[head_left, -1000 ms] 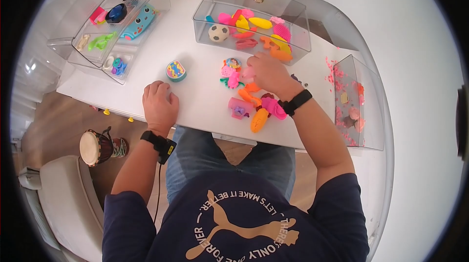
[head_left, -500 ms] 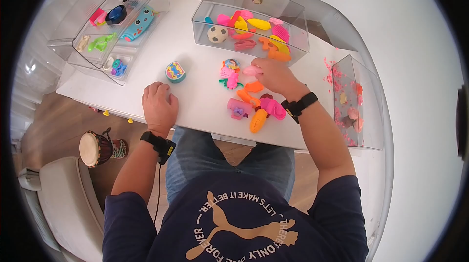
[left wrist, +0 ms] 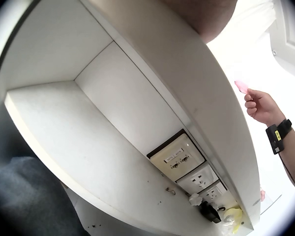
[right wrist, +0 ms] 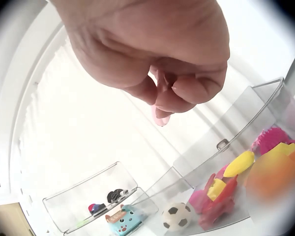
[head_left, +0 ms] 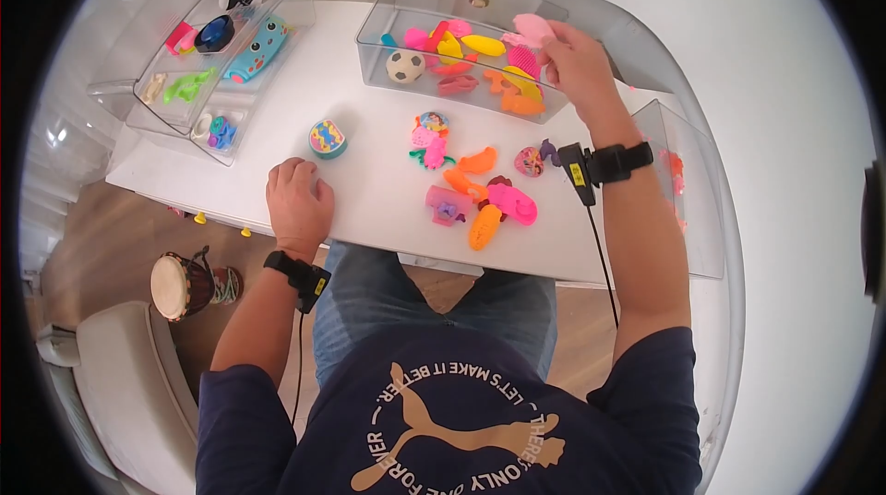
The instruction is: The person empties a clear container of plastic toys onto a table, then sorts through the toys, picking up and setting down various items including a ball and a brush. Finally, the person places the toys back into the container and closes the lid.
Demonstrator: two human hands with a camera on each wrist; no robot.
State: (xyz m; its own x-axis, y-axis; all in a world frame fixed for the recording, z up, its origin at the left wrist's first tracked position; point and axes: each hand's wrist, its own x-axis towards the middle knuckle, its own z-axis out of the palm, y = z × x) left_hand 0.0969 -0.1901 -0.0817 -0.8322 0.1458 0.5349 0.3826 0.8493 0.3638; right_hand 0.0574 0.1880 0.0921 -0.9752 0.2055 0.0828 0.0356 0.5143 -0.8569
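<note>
Left hand: resting on the table's near edge, fingers relaxed, holding nothing [head_left: 300,204].
Loose toys: orange corn piece [head_left: 484,227], pink cylinder [head_left: 447,204], magenta piece [head_left: 512,203], grouped on the white table [head_left: 369,186].
Patterned tin: alone, beyond the left hand [head_left: 328,139].
Right container: clear-walled [head_left: 703,218], partly hidden by the right forearm [head_left: 646,246].
Right hand: thumb and fingers narrow, pinching the pale pink toy [head_left: 581,71].
Pale pink toy: raised at the middle bin's far right part [head_left: 531,30].
Middle bin: clear, front wall between the loose toys and its contents [head_left: 371,68]; soccer ball [head_left: 405,66], yellow piece [head_left: 484,45] inside.
Left organizer: clear, compartmented [head_left: 152,123]; blue faced toy inside [head_left: 258,49].
</note>
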